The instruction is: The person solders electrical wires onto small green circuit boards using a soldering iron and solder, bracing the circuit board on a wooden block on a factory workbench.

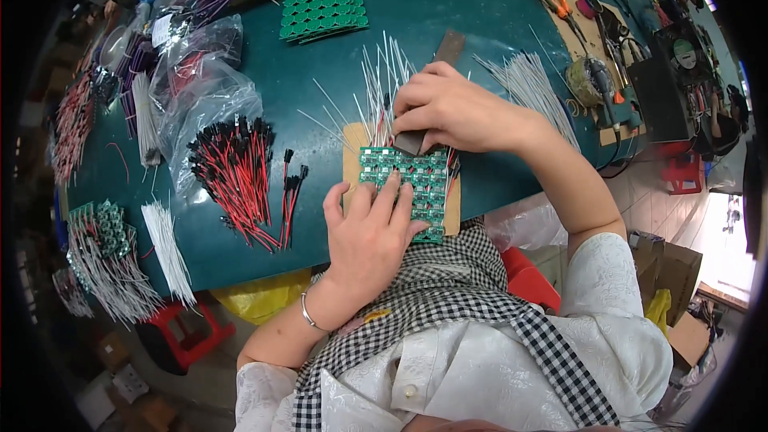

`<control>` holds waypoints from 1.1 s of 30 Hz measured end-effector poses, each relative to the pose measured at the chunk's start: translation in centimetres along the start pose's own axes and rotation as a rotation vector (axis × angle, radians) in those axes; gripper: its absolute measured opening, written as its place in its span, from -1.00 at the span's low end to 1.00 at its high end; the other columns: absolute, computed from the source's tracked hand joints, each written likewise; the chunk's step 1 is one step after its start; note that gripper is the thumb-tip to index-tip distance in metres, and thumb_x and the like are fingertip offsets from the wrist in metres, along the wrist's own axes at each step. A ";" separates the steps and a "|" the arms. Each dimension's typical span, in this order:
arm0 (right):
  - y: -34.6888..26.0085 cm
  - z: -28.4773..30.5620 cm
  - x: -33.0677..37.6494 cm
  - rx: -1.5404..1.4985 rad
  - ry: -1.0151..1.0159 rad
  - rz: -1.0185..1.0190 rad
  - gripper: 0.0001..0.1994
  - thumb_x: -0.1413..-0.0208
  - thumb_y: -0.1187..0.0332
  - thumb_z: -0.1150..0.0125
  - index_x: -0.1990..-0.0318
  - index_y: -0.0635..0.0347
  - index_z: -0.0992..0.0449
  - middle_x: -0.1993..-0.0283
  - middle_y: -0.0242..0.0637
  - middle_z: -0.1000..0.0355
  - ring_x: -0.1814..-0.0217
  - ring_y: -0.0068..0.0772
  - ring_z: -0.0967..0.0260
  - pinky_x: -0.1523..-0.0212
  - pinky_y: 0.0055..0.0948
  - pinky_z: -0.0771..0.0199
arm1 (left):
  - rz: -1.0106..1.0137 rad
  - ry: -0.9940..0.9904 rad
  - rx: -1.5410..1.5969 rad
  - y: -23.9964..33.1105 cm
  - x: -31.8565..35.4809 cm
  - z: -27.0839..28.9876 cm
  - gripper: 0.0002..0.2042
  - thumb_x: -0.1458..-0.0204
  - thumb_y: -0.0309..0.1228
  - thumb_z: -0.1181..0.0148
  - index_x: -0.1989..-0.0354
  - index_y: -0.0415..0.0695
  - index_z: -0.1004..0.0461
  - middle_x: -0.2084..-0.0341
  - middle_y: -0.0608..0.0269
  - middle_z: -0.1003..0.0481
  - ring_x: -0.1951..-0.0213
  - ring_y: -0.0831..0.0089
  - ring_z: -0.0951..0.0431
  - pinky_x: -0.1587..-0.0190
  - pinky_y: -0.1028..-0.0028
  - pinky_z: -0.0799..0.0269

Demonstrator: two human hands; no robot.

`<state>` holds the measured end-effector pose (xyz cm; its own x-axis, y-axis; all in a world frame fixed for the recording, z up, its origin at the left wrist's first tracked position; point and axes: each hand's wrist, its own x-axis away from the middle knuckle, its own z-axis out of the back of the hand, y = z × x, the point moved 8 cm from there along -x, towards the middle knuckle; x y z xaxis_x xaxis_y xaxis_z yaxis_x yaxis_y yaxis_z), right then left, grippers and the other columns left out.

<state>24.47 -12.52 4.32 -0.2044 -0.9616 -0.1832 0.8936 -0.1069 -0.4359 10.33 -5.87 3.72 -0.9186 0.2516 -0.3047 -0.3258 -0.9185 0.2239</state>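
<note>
A green circuit board panel (433,206) lies on a piece of brown cardboard (352,140) at the table's near edge. My left hand (366,228) rests on the panel, fingers spread over its lower left part. My right hand (468,110) grips a flat dark brown bar (450,48), whose lower end sits on the panel's far edge. The bar's middle is hidden behind the fingers. Thin white wires (389,68) fan out beyond the far edge. Some red wires show beside the panel's right side, partly covered by my right hand.
Red-and-black connector leads (236,176) lie in a heap at left, near a clear plastic bag (212,100). Green board panels (324,10) are stacked at the back. White wire bundles (532,88) lie to the right, before pliers (564,10) and a solder spool (590,82).
</note>
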 end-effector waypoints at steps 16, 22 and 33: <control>0.0 -0.7 -1.3 0.015 -0.131 -0.074 -0.58 0.28 0.39 -0.49 0.11 -0.03 -0.72 0.21 -0.39 -0.48 -0.02 -0.26 -0.40 -0.06 -0.23 -0.34 | -0.023 0.028 -0.026 0.4 0.5 -0.1 -0.53 0.09 -0.12 -0.38 0.04 -0.14 -0.57 0.00 0.22 -0.54 0.08 0.26 -0.46 -0.13 0.08 -0.18; 0.5 -1.3 -1.9 -0.137 -0.113 -0.060 -0.55 0.36 0.45 -0.51 0.14 0.08 -0.71 0.27 -0.31 -0.49 0.06 -0.22 -0.41 -0.01 -0.27 -0.41 | 0.007 0.029 -0.077 0.2 0.9 -0.3 -0.52 0.12 -0.11 -0.41 0.03 -0.10 -0.58 -0.02 0.27 -0.54 0.09 0.28 -0.46 -0.13 0.07 -0.17; -2.3 4.9 6.4 -0.166 0.657 -0.247 -0.63 0.05 0.37 -0.46 0.02 0.14 -0.63 0.10 -0.24 -0.51 0.03 -0.27 -0.44 -0.01 -0.28 -0.47 | -0.007 0.019 -0.117 0.7 0.5 -0.4 -0.54 0.07 -0.18 -0.39 0.00 -0.13 -0.56 -0.03 0.26 -0.53 0.02 0.22 -0.45 -0.18 0.10 -0.13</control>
<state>23.10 -19.65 8.46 -0.6372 -0.5581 -0.5314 0.7285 -0.2113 -0.6517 9.68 -6.51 3.38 -0.9115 0.2537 -0.3238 -0.3032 -0.9463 0.1119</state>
